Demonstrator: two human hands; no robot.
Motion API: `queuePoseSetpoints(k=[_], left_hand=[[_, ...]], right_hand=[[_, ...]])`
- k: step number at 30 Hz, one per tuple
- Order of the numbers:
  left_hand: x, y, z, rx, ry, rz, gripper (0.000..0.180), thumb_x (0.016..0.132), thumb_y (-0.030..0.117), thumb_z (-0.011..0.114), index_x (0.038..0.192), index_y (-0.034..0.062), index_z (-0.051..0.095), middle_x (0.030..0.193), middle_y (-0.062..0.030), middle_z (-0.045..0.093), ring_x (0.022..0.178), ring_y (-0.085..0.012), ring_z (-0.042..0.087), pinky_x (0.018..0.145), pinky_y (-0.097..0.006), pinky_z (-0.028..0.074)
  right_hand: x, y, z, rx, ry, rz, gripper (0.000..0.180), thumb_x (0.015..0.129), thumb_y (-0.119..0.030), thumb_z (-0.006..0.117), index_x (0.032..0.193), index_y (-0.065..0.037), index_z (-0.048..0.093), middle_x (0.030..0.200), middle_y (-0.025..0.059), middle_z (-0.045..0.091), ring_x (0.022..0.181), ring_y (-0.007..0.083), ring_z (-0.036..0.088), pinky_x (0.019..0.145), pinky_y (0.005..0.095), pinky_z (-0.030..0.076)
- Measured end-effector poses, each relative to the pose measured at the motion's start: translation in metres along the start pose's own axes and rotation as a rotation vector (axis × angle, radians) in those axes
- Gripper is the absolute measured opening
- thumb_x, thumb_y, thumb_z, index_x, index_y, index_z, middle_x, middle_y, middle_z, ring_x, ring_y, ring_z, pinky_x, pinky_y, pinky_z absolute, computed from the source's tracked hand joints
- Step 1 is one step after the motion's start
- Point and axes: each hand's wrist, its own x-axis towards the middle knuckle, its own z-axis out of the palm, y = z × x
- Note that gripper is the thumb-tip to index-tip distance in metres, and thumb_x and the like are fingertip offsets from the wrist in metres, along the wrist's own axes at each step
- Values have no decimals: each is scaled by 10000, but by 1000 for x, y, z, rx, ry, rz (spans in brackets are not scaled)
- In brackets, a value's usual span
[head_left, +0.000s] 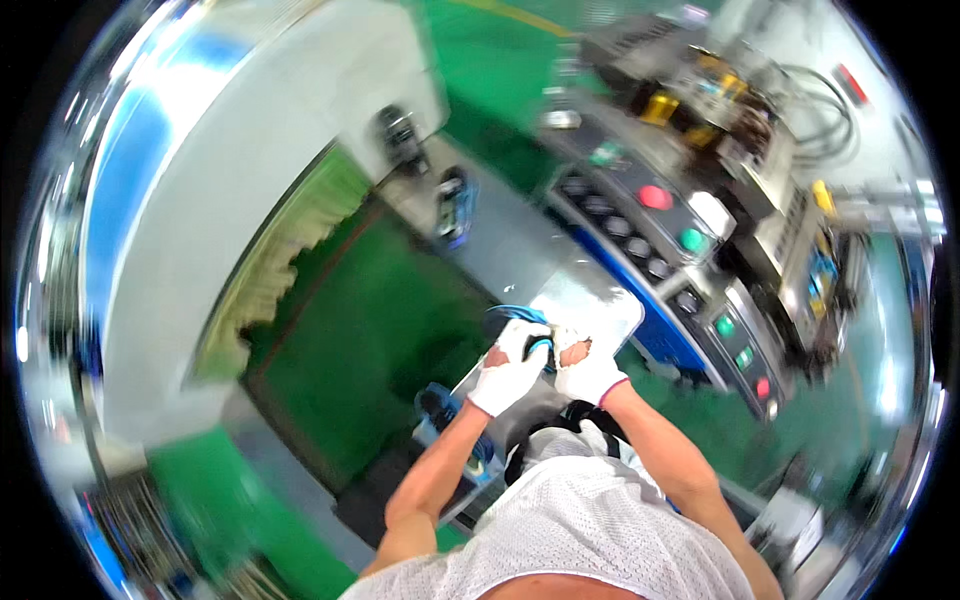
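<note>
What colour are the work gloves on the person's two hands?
White, with worn holes, on the left hand and right hand; head view.

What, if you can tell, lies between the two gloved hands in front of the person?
In the head view, a small blue and black part sits between the left hand and the right hand, both touching it above the metal plate. Blur hides its details.

A small blue and black curved part (pixel 528 330) is sitting between two white gloved hands, just over the shiny metal plate (pixel 600 305).
</note>
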Motion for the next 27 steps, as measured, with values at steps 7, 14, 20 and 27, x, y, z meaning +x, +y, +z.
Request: queuePoseSetpoints(k=[7, 14, 20, 27], left_hand=[[98, 205, 137, 126, -606, 574, 359, 890, 177, 715, 1217, 44, 647, 1120, -148, 663, 975, -317, 688, 835, -403, 545], [177, 343, 316, -146, -525, 620, 607, 894, 171, 723, 1426, 3, 484, 1394, -237, 533, 1292, -353, 552, 1030, -418, 498], [295, 346, 527, 30, -475, 323, 768, 891, 400, 705, 1453, -44, 428, 1370, -265, 568, 1263, -364, 586, 1085, -401, 443], [355, 314, 679, 499, -396, 53, 821, 786, 376, 743, 1362, -75, 371, 1299, -335, 595, 1221, -426, 609, 1041, -417, 477]], right_hand=[[-185, 124, -78, 634, 507, 378, 506, 788, -330, 765, 1145, -21, 583, 949, 184, 690, 846, 373, 689, 715, 435, 548], [-349, 184, -97, 1896, 1058, 802, 446, 864, -149, 767, 1259, 3, 626, 1066, 65, 694, 917, 165, 678, 795, 326, 559], [-413, 208, -55, 1679, 1455, 1091, 260, 879, -226, 723, 824, 28, 710, 715, 11, 590, 451, 53, 460, 403, 221, 343], [-460, 208, -65, 1803, 1604, 1329, 356, 802, -140, 737, 1100, 29, 637, 1075, 55, 618, 673, 57, 525, 479, 244, 426]])
